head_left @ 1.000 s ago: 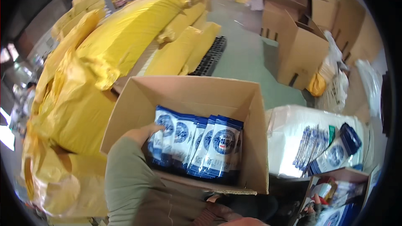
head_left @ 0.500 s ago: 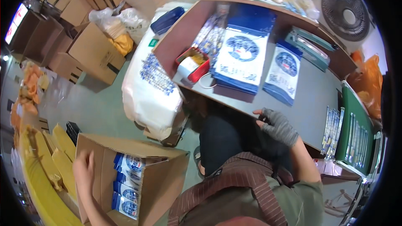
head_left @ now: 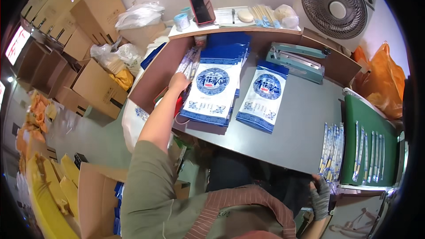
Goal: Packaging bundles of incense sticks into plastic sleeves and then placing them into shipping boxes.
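Left hand (head_left: 179,82) has left the open carton on the floor, where it was half a second back, and now reaches up onto the grey table (head_left: 292,128); right hand (head_left: 320,194) in its grey glove has shifted to the table's near edge.

Stack of blue-and-white pouches (head_left: 212,90): flat, glossy, white face with a round blue emblem, dark blue bands top and bottom, fanned so the blue tops show behind. It lies on the left part of the table, just beside the brown side wall (head_left: 155,73).

Second pouch stack (head_left: 265,95), same print, lies just right of it. Teal heat sealer (head_left: 294,59) sits behind that one. Narrow sachets (head_left: 330,150) lie in a row at the table's near right edge, more on the green mat (head_left: 369,137). Shelf above holds a phone (head_left: 201,5), a small cup (head_left: 181,21). White fan (head_left: 336,6) at top right, orange bag (head_left: 383,84) beside it. Cardboard boxes (head_left: 95,86) on the floor at left. Own forearm runs across the table's left corner and covers part of it.

Left fingers meet the stack at its upper left corner, touching the edge next to thin packets (head_left: 188,64) that lean on the wall; fingers look pressed together, grip cannot be told. Right-hand fingers are curled at the table edge just below the sachets; whether they pinch one cannot be told.
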{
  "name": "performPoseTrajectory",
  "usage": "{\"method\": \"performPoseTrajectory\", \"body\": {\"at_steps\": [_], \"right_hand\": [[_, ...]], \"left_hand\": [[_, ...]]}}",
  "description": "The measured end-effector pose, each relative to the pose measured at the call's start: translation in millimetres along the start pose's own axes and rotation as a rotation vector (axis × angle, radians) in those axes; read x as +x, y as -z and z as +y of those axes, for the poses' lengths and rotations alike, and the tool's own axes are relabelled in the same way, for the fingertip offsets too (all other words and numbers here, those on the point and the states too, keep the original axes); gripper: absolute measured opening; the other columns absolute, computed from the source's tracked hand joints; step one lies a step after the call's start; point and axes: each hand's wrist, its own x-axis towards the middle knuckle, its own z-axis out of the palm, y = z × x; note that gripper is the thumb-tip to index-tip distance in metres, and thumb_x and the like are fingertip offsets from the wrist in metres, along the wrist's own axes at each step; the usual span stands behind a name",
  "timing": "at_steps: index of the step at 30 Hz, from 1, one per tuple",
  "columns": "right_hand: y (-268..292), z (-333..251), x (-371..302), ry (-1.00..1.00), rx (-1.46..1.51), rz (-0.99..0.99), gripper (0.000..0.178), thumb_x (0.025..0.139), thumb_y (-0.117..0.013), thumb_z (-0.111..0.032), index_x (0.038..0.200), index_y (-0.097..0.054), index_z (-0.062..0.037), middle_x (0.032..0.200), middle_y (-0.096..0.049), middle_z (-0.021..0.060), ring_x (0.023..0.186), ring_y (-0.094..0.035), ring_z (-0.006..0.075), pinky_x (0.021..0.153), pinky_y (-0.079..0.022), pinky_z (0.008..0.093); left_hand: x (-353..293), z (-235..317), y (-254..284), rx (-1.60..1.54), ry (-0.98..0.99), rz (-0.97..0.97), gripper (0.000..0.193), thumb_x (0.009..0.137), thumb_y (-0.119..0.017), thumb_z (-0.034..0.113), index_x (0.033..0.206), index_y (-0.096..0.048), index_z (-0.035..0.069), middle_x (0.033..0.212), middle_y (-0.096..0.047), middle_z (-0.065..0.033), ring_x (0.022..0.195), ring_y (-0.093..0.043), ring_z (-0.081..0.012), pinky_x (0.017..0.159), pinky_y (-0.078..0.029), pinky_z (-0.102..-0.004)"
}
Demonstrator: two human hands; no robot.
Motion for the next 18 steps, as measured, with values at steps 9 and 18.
{"method": "performPoseTrajectory", "body": {"at_steps": [9,18], "right_hand": [[-18,-49,69,0.233,0.222,0.109,0.019,0.086,-0.06,-0.01,0.103,-0.063,-0.0023,0.085,-0.061,0.0073,0.079,-0.061,0.0163,0.07,-0.046,0.0274],[13,-102,123,0.238,1.007,-0.014,0.03,0.089,-0.062,-0.022,0.111,-0.065,-0.002,0.081,-0.06,0.0015,0.066,-0.053,0.0079,0.062,-0.045,0.0214]], "left_hand": [[-145,114,50,-1.186,-0.144,-0.26,0.01,0.09,-0.058,0.012,0.09,-0.061,0.003,0.072,-0.061,-0.0007,0.051,-0.045,-0.002,0.043,-0.03,-0.0175],[-285,246,3,-1.407,-0.269,-0.815,0.022,0.094,-0.055,0.018,0.104,-0.063,-0.001,0.082,-0.066,-0.0067,0.055,-0.053,-0.0059,0.047,-0.039,-0.0178]]}}
